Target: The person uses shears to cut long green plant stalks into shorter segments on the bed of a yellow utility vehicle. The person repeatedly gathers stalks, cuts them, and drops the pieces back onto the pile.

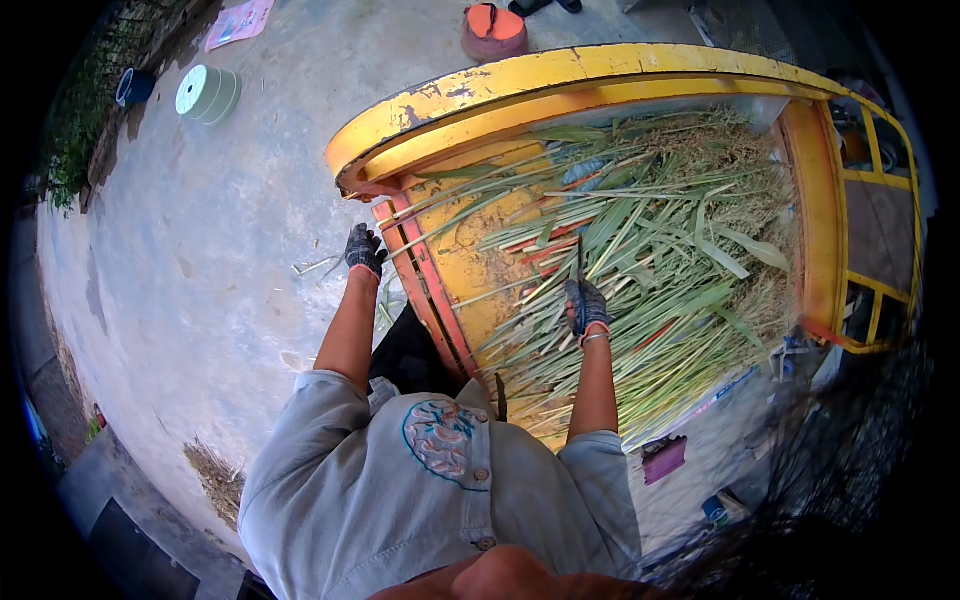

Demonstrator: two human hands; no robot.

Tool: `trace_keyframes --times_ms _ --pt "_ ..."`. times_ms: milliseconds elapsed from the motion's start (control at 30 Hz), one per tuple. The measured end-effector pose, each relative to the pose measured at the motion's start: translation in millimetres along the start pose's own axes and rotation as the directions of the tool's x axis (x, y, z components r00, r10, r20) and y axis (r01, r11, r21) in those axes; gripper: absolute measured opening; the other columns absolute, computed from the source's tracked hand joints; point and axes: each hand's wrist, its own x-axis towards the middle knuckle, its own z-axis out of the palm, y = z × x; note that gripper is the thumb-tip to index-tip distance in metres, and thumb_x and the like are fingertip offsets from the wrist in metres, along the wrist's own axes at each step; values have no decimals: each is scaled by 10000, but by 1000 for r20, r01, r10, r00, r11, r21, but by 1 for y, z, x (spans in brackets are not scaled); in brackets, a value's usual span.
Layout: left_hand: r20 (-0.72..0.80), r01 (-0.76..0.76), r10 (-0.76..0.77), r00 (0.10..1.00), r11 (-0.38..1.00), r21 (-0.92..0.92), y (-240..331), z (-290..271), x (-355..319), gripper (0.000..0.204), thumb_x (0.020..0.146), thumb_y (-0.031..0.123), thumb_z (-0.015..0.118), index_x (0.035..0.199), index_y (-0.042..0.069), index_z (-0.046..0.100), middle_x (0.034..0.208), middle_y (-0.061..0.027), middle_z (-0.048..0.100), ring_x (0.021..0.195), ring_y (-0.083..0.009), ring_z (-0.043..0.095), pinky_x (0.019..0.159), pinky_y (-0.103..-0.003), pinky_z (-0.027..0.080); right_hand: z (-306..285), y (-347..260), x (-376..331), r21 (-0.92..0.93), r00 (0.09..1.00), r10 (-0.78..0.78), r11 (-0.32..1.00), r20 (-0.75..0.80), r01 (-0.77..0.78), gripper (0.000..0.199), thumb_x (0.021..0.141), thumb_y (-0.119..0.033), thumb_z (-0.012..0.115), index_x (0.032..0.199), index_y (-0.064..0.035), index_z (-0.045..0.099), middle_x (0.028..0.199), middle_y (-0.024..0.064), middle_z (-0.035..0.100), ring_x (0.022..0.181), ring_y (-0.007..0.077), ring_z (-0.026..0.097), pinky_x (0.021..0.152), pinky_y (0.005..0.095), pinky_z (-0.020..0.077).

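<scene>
My left hand [365, 250], in a dark knitted glove, is at the tailgate edge of a yellow cargo bed. Its fingers curl at the cut end of a long pale green stalk [440, 232] that runs back into the bed. Over the heap of cut stalks with leaves and seed heads [650, 240], my right hand [586, 306] is closed, gloved alike. A thin dark blade-like tool [580, 258] sticks up from it, pointing away from me; its handle is hidden in the fist. The stalks lie mostly crosswise, seed heads to the right.
The bed's curved yellow rail [560, 75] arches along the far side, and a red slatted tailgate [425, 285] stands on the left. On the concrete floor [240, 250] are a pale green bucket [210, 95], a dark blue bucket [135, 88] and a red round container [494, 35].
</scene>
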Motion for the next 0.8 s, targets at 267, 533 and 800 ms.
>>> trace_keyframes --times_ms 267,533,800 --pt "317 -419 280 906 699 580 -56 2 85 185 818 285 509 763 119 568 569 -66 518 502 -221 524 476 -371 456 12 0 5 34 999 -43 999 23 42 273 779 -187 666 1025 -123 566 535 -2 473 387 75 389 341 212 317" --pt "258 185 -226 939 968 172 -14 25 13 241 839 321 525 683 138 512 547 -50 503 445 -206 487 396 -350 409 9 15 10 13 992 -123 992 -26 124 237 767 -223 678 922 -68 590 568 22 515 439 107 448 414 271 364" --pt "524 -653 391 757 465 598 6 7 13 284 802 313 577 838 43 655 782 -104 653 718 -211 607 668 -304 448 16 35 22 34 876 -478 878 61 477 177 807 -176 637 942 -81 577 615 -19 528 466 67 425 415 238 359"
